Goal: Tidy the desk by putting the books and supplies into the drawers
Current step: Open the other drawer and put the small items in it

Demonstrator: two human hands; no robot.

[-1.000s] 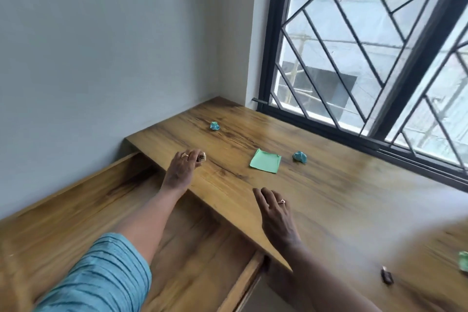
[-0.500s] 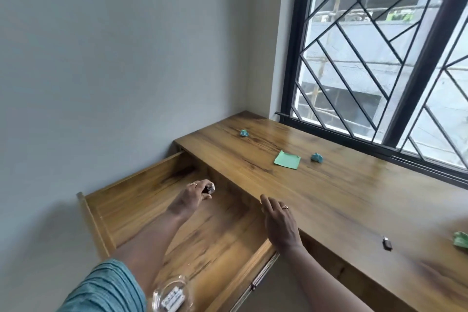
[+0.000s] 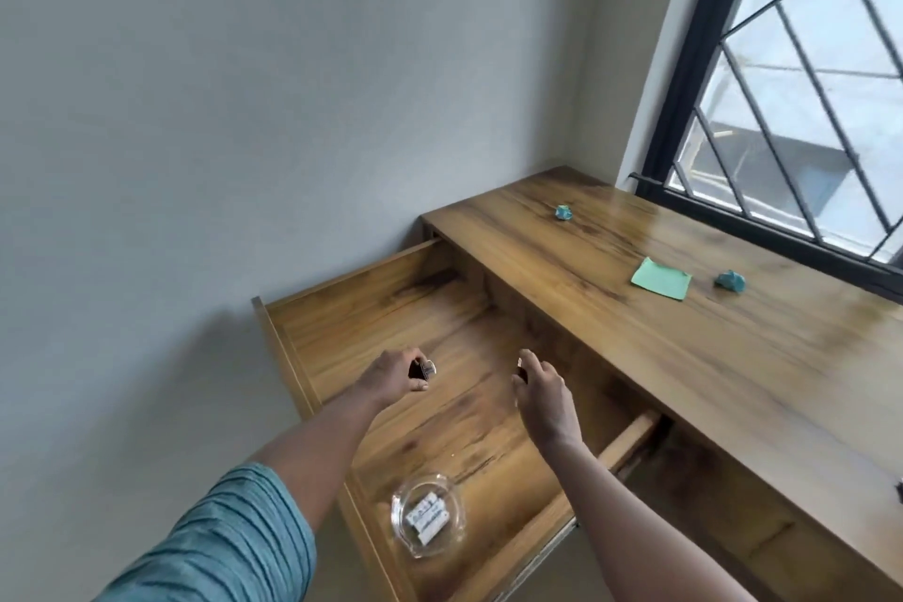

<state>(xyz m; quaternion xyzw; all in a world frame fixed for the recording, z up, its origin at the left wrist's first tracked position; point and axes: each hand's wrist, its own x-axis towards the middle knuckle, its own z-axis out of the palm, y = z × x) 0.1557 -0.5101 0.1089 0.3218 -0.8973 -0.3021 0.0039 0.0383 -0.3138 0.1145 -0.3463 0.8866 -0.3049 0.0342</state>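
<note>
Left hand (image 3: 396,376) pinches a small dark, silver-tipped item (image 3: 424,369), perhaps a clip; right hand (image 3: 542,389) loose-fingered over drawer (image 3: 342,308).

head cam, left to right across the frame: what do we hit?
left hand pinching a small dark item → right hand → green sticky note → teal paper ball right of the note → dark object cut by the right edge.

Left hand (image 3: 391,376) (with small object (image 3: 423,369)) and right hand (image 3: 542,391) moved over the drawer (image 3: 352,280).
</note>
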